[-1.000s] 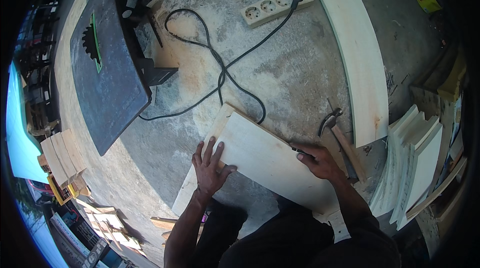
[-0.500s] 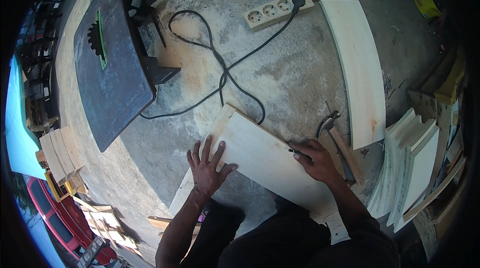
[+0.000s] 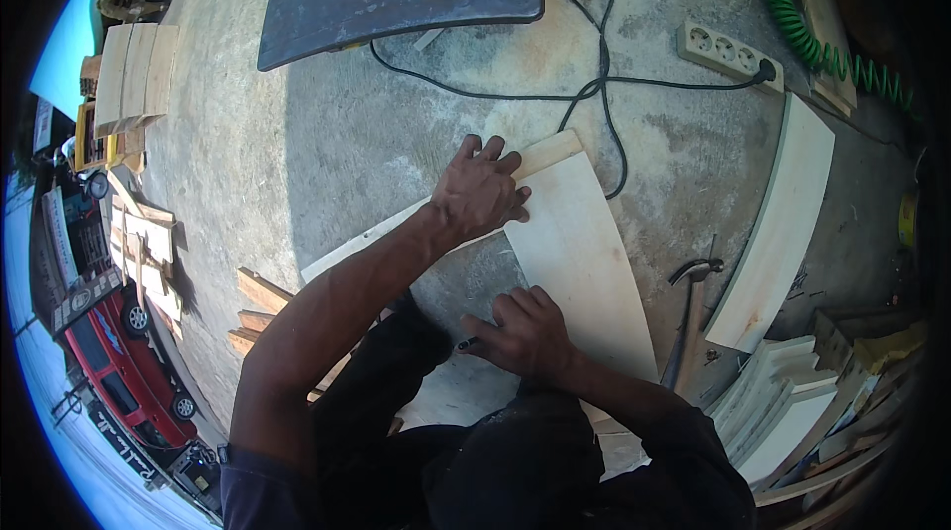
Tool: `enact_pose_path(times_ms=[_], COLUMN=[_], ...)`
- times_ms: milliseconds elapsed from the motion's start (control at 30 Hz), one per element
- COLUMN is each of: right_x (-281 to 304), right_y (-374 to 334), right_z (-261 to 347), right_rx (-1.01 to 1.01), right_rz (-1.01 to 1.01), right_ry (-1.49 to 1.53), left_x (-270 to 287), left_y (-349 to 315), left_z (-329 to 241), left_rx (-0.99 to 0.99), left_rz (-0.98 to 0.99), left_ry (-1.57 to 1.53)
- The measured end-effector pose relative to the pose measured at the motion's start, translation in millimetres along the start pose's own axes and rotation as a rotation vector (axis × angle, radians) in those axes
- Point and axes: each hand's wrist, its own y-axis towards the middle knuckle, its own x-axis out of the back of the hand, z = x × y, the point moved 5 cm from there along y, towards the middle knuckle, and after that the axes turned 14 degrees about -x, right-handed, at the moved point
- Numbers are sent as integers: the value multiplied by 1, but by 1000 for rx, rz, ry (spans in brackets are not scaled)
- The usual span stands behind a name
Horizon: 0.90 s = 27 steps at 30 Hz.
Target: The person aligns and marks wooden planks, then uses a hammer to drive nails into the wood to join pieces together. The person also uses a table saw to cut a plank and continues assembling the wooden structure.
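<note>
My wide board [image 3: 584, 253] lies on the concrete floor [image 3: 391, 139] just left of the hammer [image 3: 691, 307]. It is pale cream, flat and smooth-looking, with crisp edges and a few faint tan marks; my right forearm covers part of its near end. Its far end, farther out than the hammer, meets a narrow wooden strip [image 3: 369, 235] running off leftward, creamy for most of its length and yellower at the tip.

My left hand [image 3: 480, 188] lies over that meeting place, well left of the hammer, fingers bent; from above I can't tell whether it grips the wood or only rests there. My right hand [image 3: 525, 335], also left of the hammer, is curled around a slim black object [image 3: 466, 343], its end poking out past my fingers.

A long pale board [image 3: 768, 233] lies to the hammer's right, with a stack of boards [image 3: 783, 406] to its right and nearer me. Beyond the hammer sits a white power strip [image 3: 728, 54].
</note>
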Motion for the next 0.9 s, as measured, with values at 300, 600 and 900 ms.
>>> enact_pose_path(times_ms=[300,600,900], right_x=[-34,-48,27], right_y=[35,47,22], right_z=[-1,-2,20], right_rx=[23,-97,-402], right_rz=[22,109,339], right_ry=[-392,-414,-106], left_x=[4,2,-1], left_y=[3,-3,-5], left_z=[19,20,22], left_rx=[-58,-57,-38], left_rz=[221,215,148], left_ry=[-26,-63,-71])
